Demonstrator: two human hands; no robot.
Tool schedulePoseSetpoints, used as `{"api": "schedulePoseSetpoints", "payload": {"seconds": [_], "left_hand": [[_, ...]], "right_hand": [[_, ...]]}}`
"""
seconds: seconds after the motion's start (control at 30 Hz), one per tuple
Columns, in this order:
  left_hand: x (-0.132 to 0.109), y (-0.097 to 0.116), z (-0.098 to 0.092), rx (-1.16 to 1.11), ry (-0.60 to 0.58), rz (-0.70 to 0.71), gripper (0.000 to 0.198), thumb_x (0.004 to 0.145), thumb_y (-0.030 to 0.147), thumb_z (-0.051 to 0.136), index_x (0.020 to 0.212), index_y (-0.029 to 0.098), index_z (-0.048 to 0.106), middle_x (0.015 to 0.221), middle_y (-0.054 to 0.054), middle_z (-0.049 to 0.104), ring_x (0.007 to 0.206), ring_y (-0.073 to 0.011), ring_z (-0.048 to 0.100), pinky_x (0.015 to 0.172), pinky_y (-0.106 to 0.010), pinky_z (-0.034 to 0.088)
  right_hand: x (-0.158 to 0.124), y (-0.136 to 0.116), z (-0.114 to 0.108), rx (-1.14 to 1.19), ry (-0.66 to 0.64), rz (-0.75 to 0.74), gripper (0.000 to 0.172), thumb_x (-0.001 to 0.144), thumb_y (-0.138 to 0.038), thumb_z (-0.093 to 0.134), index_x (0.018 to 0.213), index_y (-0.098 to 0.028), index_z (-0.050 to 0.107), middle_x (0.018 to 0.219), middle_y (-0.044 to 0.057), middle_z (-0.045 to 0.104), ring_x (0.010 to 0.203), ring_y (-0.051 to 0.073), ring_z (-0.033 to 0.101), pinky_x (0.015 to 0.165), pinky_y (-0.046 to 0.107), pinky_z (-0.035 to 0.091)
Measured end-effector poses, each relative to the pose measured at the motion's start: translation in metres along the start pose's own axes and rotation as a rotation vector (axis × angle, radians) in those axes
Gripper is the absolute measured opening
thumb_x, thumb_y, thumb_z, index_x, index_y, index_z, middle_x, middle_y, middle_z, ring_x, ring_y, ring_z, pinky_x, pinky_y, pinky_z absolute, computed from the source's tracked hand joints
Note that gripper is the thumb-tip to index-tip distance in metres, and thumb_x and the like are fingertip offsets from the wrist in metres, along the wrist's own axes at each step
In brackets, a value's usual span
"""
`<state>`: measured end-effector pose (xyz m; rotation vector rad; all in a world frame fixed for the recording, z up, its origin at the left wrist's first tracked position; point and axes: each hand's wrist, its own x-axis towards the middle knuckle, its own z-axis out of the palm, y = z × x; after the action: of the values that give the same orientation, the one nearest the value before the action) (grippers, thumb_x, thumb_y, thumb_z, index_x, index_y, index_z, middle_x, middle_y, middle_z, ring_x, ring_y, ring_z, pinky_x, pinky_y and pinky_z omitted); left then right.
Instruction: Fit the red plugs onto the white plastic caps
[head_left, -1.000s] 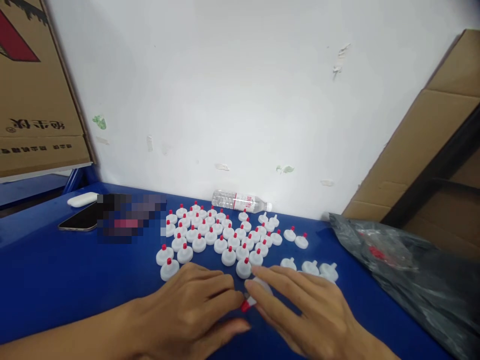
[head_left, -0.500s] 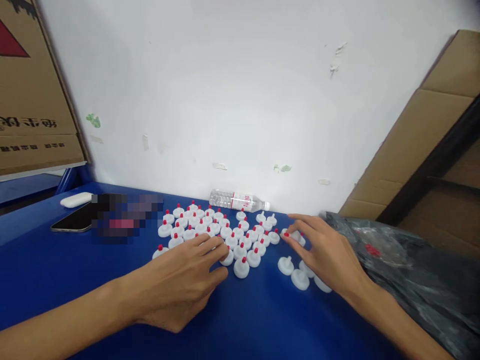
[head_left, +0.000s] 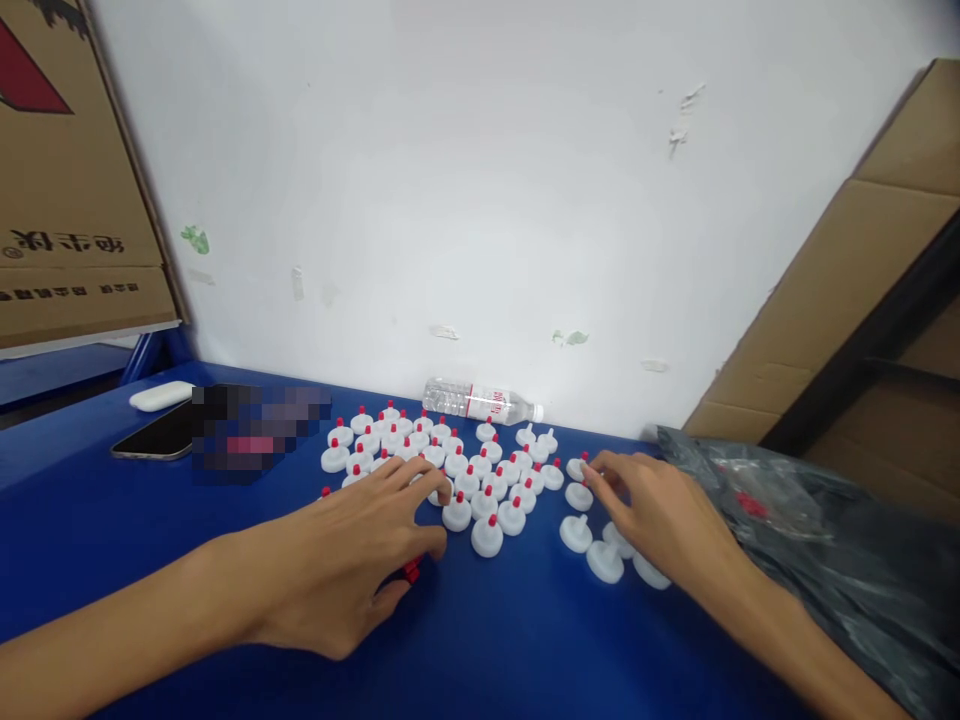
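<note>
A cluster of white disc-shaped nozzle caps (head_left: 487,540), most with small red tips, covers the middle of the blue table (head_left: 480,640). My left hand (head_left: 367,560) is palm down at its near left side, fingers curled. Small red caps (head_left: 411,570) show between its thumb and forefinger; how many is hidden. On the right, the thumb and forefinger of my right hand (head_left: 652,510) pinch at a red-tipped nozzle cap (head_left: 576,468). Several white nozzle caps without red tips (head_left: 576,534) lie below and partly under this hand.
A clear plastic bottle (head_left: 480,400) lies against the wall behind the cluster. At left are a phone (head_left: 154,437) and a white oblong object (head_left: 161,396). A dark plastic bag (head_left: 847,570) with a clear bag of red pieces (head_left: 752,503) lies right. Cardboard (head_left: 82,180) stands at left.
My right fingers have shifted slightly up and right, uncovering a red-tipped nozzle cap and a plain one below it. My left thumb has moved down from the forefinger, exposing red caps.
</note>
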<state>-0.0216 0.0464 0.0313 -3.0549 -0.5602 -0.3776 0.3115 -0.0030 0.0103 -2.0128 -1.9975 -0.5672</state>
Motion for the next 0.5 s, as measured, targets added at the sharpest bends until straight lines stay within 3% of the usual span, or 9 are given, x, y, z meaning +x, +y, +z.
{"api": "schedulePoseSetpoints", "payload": {"seconds": [0.1, 0.23, 0.4, 0.5], "left_hand": [[0.001, 0.000, 0.003, 0.027, 0.028, 0.038, 0.011, 0.079, 0.017, 0.071, 0.089, 0.024, 0.070, 0.111, -0.007, 0.056, 0.108, -0.0274, 0.055, 0.089, -0.038, 0.046], [0.002, -0.001, 0.006, 0.089, 0.030, 0.076, 0.007, 0.081, 0.015, 0.071, 0.079, 0.021, 0.067, 0.109, -0.008, 0.057, 0.109, -0.0277, 0.055, 0.089, -0.039, 0.046], [0.006, 0.002, 0.010, 0.091, 0.066, 0.116, 0.006, 0.085, 0.018, 0.070, 0.081, 0.019, 0.066, 0.112, -0.009, 0.059, 0.109, -0.0264, 0.055, 0.091, -0.037, 0.045], [0.008, 0.005, 0.013, 0.100, 0.075, 0.136, 0.003, 0.089, 0.018, 0.065, 0.086, 0.018, 0.064, 0.101, -0.008, 0.061, 0.100, -0.0245, 0.056, 0.086, -0.036, 0.044]], "right_hand": [[-0.008, -0.010, -0.004, -0.070, 0.016, -0.039, 0.037, 0.102, -0.044, 0.043, 0.087, -0.023, 0.069, 0.064, 0.003, 0.068, 0.055, 0.020, 0.063, 0.050, 0.030, 0.031], [-0.018, -0.019, -0.001, -0.141, 0.048, -0.174, 0.036, 0.099, -0.050, 0.051, 0.084, -0.024, 0.070, 0.059, 0.003, 0.067, 0.054, 0.024, 0.065, 0.055, 0.033, 0.037], [-0.019, -0.023, -0.002, -0.139, -0.053, -0.238, 0.013, 0.092, -0.034, 0.064, 0.087, -0.024, 0.070, 0.062, 0.001, 0.070, 0.057, 0.024, 0.067, 0.059, 0.034, 0.042], [-0.020, -0.028, -0.003, -0.099, -0.074, -0.257, 0.011, 0.092, -0.028, 0.064, 0.085, -0.023, 0.069, 0.068, 0.001, 0.072, 0.063, 0.023, 0.070, 0.062, 0.034, 0.044]]}}
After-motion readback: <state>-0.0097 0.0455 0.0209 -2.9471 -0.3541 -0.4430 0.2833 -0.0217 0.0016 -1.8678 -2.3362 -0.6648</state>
